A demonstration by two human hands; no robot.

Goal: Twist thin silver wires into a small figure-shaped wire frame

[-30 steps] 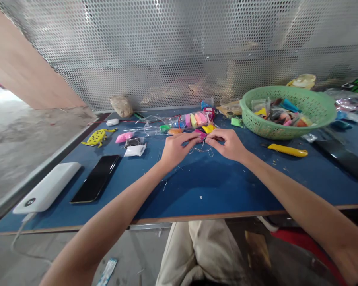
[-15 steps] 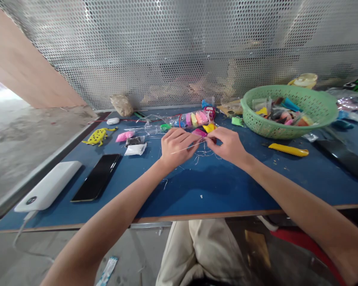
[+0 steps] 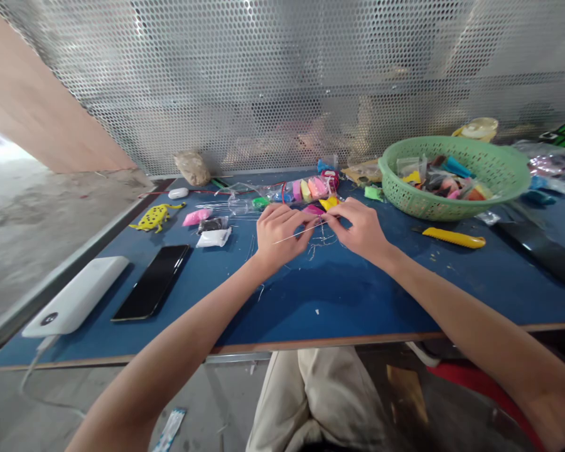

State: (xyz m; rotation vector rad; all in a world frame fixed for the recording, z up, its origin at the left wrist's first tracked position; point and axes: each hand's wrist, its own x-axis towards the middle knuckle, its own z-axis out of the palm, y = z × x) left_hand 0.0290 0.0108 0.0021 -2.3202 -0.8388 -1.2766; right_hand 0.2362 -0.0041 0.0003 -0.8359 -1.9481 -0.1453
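Observation:
A thin pale wire (image 3: 294, 235) runs slantwise between my hands above the blue table. My left hand (image 3: 281, 235) pinches it, fingers bent together. From the other side my right hand (image 3: 360, 226) grips it near its upper end between thumb and index finger. Just behind the fingertips lie a magenta piece (image 3: 314, 209) and a yellow piece (image 3: 329, 203), probably clay, partly hidden. Several twisted wire bits (image 3: 322, 240) rest on the table below the hands. More straight wires (image 3: 211, 207) lie to the left of my left hand.
At the right stands a green basket (image 3: 452, 210) of small packets, with a yellow cutter knife (image 3: 454, 237) before it. On the left are a phone (image 3: 151, 282), a power bank (image 3: 78, 295), a spotted yellow toy (image 3: 154, 218) and clay packets (image 3: 214, 238). A perforated metal panel (image 3: 263, 81) closes the back.
Both hands stay nearly in place, the fingers shifting slightly on the wire. Nothing has been let go or picked up.

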